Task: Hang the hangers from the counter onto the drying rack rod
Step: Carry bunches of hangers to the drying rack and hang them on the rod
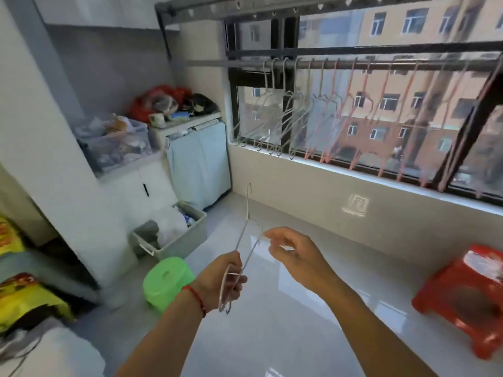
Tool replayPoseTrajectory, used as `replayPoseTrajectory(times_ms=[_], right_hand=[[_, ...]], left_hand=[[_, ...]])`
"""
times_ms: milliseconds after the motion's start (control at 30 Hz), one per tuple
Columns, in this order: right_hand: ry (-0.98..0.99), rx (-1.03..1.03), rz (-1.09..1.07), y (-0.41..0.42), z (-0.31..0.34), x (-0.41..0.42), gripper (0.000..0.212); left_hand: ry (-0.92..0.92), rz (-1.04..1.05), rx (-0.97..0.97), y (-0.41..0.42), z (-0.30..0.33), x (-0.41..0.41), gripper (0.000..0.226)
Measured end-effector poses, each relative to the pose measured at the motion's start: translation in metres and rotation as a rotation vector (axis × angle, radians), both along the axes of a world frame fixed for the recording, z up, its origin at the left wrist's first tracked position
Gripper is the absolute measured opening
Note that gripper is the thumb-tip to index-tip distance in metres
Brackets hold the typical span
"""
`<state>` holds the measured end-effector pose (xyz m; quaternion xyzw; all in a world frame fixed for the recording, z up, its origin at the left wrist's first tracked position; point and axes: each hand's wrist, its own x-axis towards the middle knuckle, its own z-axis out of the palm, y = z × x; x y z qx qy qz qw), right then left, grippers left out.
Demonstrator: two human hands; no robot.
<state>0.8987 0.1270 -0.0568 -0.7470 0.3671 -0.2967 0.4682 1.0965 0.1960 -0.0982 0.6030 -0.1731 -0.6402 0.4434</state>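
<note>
Single head-worn wide view, angled forward and down over both forearms toward floor and window.

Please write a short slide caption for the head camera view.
Both hands hold a wire hanger below the rod of hung hangers.

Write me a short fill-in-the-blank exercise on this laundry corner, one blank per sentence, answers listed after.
1. The left hand grips a thin wire ____.
2. The rod across the window already carries white and ____ hangers.
3. The stool by the right edge of the view is ____.
4. The round lidded tub on the floor beside the left wrist is ____.

Answers: hanger; pink; red; green
</note>
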Motion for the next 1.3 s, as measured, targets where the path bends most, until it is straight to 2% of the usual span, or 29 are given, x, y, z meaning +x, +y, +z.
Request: replayPoseTrajectory(times_ms=[267, 400, 500, 533, 633, 833, 1133, 1300], right_hand=[[-0.130, -0.098, -0.100, -0.051, 0.040, 0.116, 0.029], [-0.225, -0.118, -0.136, -0.095, 0.065, 0.156, 0.028], [-0.298, -0.132, -0.142, -0.132, 0.084, 0.180, 0.026], [-0.319, -0.136, -0.144, -0.145, 0.092, 0.187, 0.025], [-0.353, -0.150, -0.162, -0.183, 0.116, 0.202, 0.024], [-0.388, -0.168, -0.238, -0.240, 0.147, 0.216, 0.020], [-0.292, -0.230, -0.410, -0.285, 0.149, 0.217, 0.023], [-0.263, -0.268, -0.503, -0.296, 0.152, 0.224, 0.023]], left_hand=[[-0.050, 0.136, -0.194, -0.056, 0.048, 0.130, 0.032], [-0.141, 0.150, -0.276, -0.105, 0.093, 0.171, 0.024], [-0.266, 0.145, -0.332, -0.143, 0.131, 0.190, 0.050], [-0.299, 0.142, -0.349, -0.157, 0.143, 0.196, 0.051], [-0.423, 0.113, -0.376, -0.199, 0.171, 0.209, 0.035], [-0.555, -0.017, -0.422, -0.287, 0.211, 0.230, 0.029], [-0.432, -0.216, -0.427, -0.400, 0.219, 0.249, 0.047], [-0.342, -0.303, -0.392, -0.426, 0.210, 0.250, 0.033]])
